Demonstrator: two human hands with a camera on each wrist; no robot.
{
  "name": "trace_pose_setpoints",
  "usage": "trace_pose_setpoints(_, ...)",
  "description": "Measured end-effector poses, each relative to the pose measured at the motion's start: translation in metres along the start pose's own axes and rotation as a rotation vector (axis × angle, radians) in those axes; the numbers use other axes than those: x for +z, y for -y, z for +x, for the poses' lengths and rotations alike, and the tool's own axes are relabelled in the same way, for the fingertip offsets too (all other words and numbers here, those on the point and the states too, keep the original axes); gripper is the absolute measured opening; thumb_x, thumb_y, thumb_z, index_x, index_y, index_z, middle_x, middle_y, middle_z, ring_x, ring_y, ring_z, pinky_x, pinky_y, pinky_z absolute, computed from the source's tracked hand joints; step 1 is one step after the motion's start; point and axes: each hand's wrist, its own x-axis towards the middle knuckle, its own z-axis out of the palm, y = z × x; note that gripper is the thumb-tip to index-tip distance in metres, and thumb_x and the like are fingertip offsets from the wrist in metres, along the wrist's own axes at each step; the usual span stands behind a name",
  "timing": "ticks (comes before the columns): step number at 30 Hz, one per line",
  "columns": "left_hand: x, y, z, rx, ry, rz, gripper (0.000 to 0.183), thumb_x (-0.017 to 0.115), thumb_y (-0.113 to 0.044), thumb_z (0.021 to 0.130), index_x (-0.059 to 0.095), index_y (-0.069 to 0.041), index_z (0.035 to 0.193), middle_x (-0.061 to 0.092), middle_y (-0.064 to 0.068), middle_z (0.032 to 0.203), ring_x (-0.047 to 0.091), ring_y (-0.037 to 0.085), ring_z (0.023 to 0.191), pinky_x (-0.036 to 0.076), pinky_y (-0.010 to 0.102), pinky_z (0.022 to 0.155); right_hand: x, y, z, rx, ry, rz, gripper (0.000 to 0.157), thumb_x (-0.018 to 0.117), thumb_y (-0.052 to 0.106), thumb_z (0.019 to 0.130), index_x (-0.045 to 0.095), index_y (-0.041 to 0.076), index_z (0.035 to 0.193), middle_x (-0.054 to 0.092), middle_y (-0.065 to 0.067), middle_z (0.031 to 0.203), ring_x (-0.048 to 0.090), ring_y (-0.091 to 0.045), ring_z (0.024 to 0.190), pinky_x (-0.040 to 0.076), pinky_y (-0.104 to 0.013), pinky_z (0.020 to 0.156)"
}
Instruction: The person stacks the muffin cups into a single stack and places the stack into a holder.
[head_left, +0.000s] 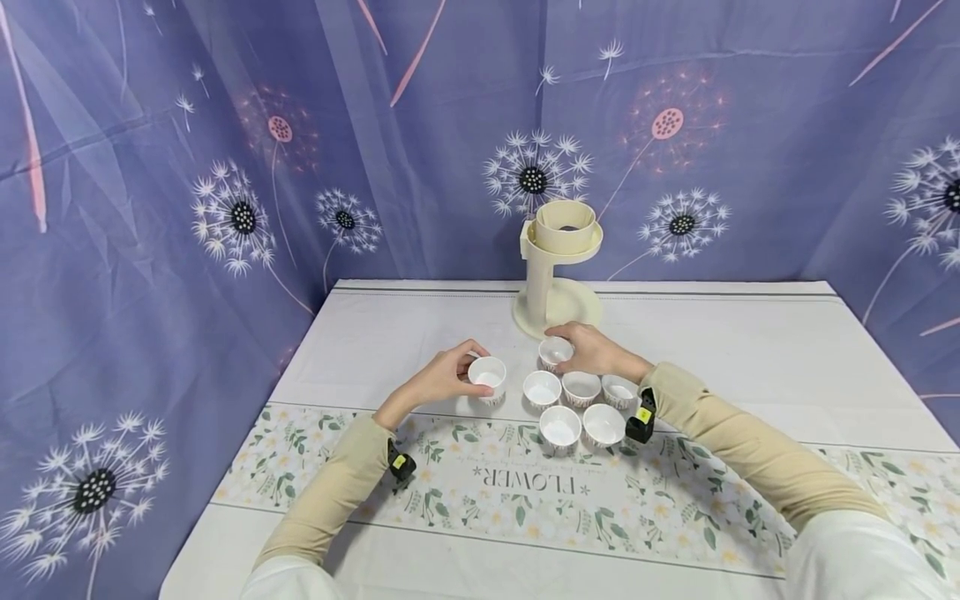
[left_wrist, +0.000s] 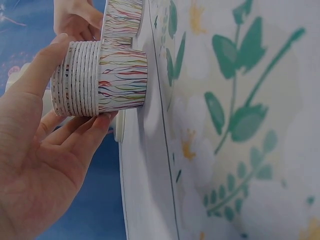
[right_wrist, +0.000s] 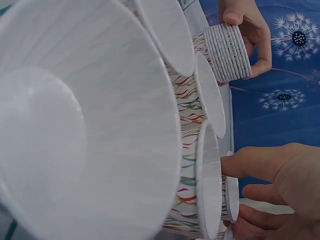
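My left hand point(head_left: 441, 378) grips a stack of nested white paper baking cups point(head_left: 487, 372), thumb at the near side and fingers round the far side. In the left wrist view the stack point(left_wrist: 122, 80) shows its many rims and thin wavy coloured stripes. My right hand point(head_left: 597, 352) holds a single baking cup point(head_left: 553, 355) by its rim, at the back of the group. Several more baking cups point(head_left: 542, 390) stand upright just in front of it, close together. One large cup point(right_wrist: 120, 125) fills much of the right wrist view.
Behind the cups stands a cream-coloured stand point(head_left: 537, 287) with a round base and a ring-shaped holder point(head_left: 566, 242) on top. A white cloth with a floral band point(head_left: 517, 512) covers the table. A blue dandelion-print curtain point(head_left: 450, 167) hangs along the back and left.
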Motion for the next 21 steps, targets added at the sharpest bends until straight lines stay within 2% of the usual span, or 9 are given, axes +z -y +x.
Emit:
trace_pose_setpoints(16, 0.0010, -0.0011, -0.0002, -0.008, -0.012, 0.006, 0.050, 0.081, -0.017, 0.079, 0.052, -0.011, 0.119, 0.071, 0.014, 0.110, 0.069, 0.021, 0.098, 0.058, 0.026, 0.084, -0.0039, 0.0038, -0.0019, -0.029, -0.063, 0.016, 0.057, 0.075, 0.014, 0.079, 0.056, -0.010, 0.128, 0.060, -0.028, 0.122, 0.056, -0.042, 0.114, 0.048, -0.054, 0.099)
trace_pose_setpoints(21, 0.0013, -0.0001, 0.0004, 0.012, -0.004, 0.014, 0.057, 0.080, -0.016, 0.080, 0.050, -0.009, 0.128, 0.070, 0.014, 0.108, 0.069, 0.020, 0.094, 0.059, 0.025, 0.080, -0.0056, 0.0068, -0.0005, -0.041, -0.092, 0.028, 0.058, 0.075, 0.016, 0.080, 0.056, -0.009, 0.128, 0.060, -0.027, 0.123, 0.058, -0.039, 0.111, 0.052, -0.050, 0.094)
